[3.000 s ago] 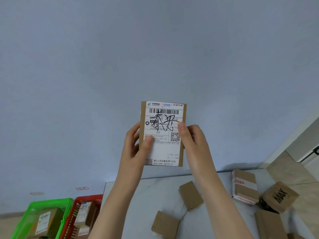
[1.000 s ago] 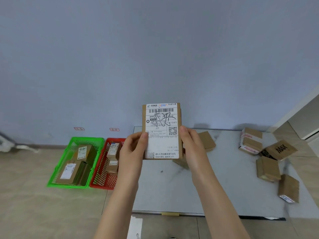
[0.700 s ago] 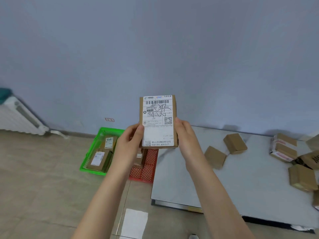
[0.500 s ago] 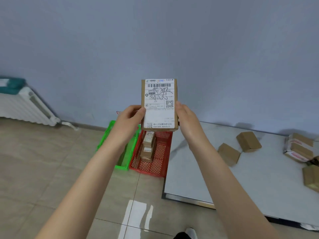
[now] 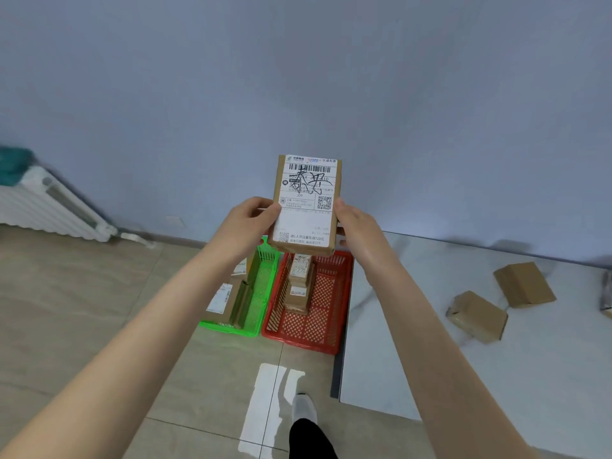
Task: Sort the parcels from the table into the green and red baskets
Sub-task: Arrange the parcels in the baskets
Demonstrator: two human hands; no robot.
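White ribbed radiator [image 5: 49, 207] far left against the blue-grey wall, something teal [image 5: 13, 160] on top of it. Beige tile floor underneath.

Left hand [image 5: 246, 223] clamps the left edge of the held parcel [image 5: 306, 207], thumb on the label face.

Green basket [image 5: 261, 293] sits on the floor below that hand. Labelled brown parcels [image 5: 231, 303] lie in its left part; the arm hides the far-left side.

Held parcel: brown cardboard, upright, in the air at centre. Its white shipping label faces the camera, with barcode, QR code and black handwriting. In view its bottom edge overlaps the far ends of both baskets.

Red basket [image 5: 323, 313] sits side by side with the green one on its right, and its other side lies against the table edge. A stack of small labelled boxes [image 5: 299, 286] sits in its left half.

Right hand [image 5: 359, 226] clamps the parcel's right edge, thumb along the edge, fingers curled behind. So both hands are on the one parcel, a parcel-width apart.

Shoe tip [image 5: 304, 409] on the floor, bottom centre.

Pale grey table [image 5: 430, 342] on the right. Two plain cardboard boxes [image 5: 477, 316] lie near each other on it, not touching. Something at the far right edge is cut off; cannot tell what.
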